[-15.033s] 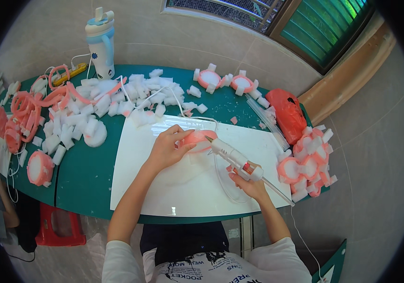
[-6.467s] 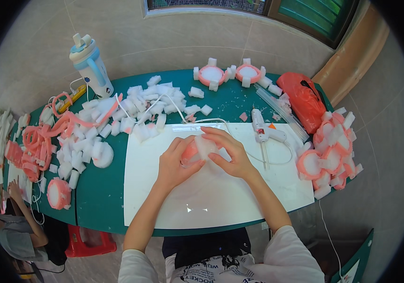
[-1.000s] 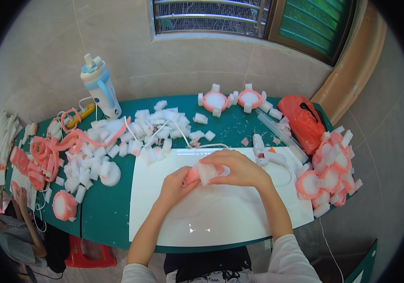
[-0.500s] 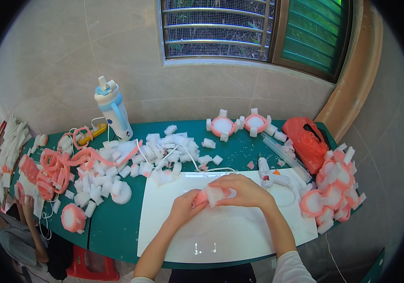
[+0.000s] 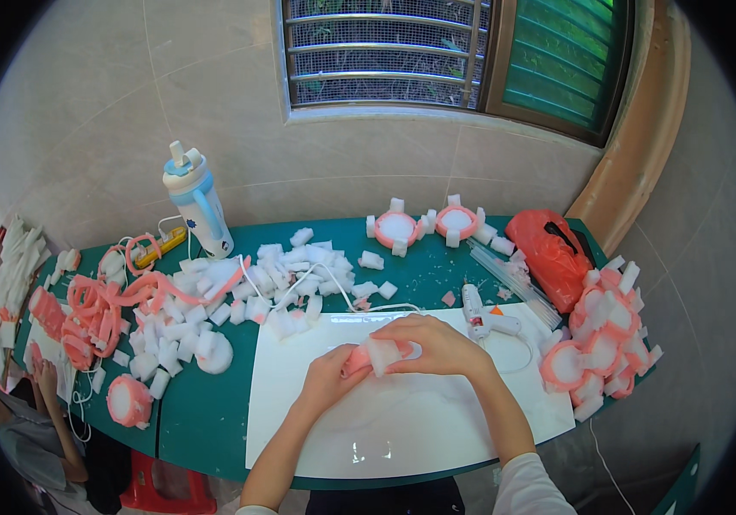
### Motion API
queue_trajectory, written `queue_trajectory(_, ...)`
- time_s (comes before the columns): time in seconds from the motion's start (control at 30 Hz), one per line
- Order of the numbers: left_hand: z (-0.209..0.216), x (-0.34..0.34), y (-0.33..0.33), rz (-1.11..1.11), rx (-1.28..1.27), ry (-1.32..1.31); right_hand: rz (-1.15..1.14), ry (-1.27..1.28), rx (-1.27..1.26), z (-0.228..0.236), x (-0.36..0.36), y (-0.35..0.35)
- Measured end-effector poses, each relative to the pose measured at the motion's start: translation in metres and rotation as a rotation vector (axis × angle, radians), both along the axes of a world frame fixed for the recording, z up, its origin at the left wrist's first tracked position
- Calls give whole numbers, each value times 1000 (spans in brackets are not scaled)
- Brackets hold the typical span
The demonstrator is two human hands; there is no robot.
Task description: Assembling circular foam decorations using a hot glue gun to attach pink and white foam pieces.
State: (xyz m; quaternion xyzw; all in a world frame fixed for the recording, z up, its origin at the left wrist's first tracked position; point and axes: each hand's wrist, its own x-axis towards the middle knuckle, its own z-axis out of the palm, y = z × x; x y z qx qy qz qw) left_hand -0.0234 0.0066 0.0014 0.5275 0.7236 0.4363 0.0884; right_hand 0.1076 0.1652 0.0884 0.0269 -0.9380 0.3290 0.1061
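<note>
Over the white board (image 5: 385, 446), both my hands hold one pink and white foam piece (image 5: 383, 354). My left hand (image 5: 329, 378) grips its pink left side, fingers wrapped round it. My right hand (image 5: 432, 342) closes on its right side, the thumb underneath and the fingers over the top, next to a white foam block on the piece. Parts of the foam piece are hidden behind my fingers. Just right of my right hand, a white hot glue gun (image 5: 474, 313) lies at the board's upper edge, its cord curling on the board.
White foam blocks (image 5: 188, 330) and pink foam strips (image 5: 97, 309) cover the left side. Finished-looking foam rings (image 5: 570, 365) pile at the right near a red bag (image 5: 544, 257) and clear glue sticks (image 5: 518, 287). A bottle (image 5: 200, 206) stands behind. A co-worker's hand (image 5: 44, 378) is far left.
The whole view has shifted slightly. Both hands keep their hold on the foam piece, which looks slightly turned.
</note>
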Motion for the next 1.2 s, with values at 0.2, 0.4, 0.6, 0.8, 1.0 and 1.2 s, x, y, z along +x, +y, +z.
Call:
queue_trajectory(0.2,4,2,0,3,4,-1,-2,3,-2,0,1,-1)
queue_trajectory(0.4,3,1,1,-9,10,-13,-6,-5,-15,0,0,0)
queue_trajectory(0.6,1,-1,0,-6,16,-25,-15,24,32,-2,-1,-2)
queue_trajectory(0.8,4,1,2,-12,20,-26,-39,-24,53,0,1,-1)
queue_trajectory(1.0,1,0,2,-5,29,-13,-41,16,78,-1,1,-3)
queue_trajectory(1.2,-2,0,2,5,34,7,-65,20,101,-3,2,-7)
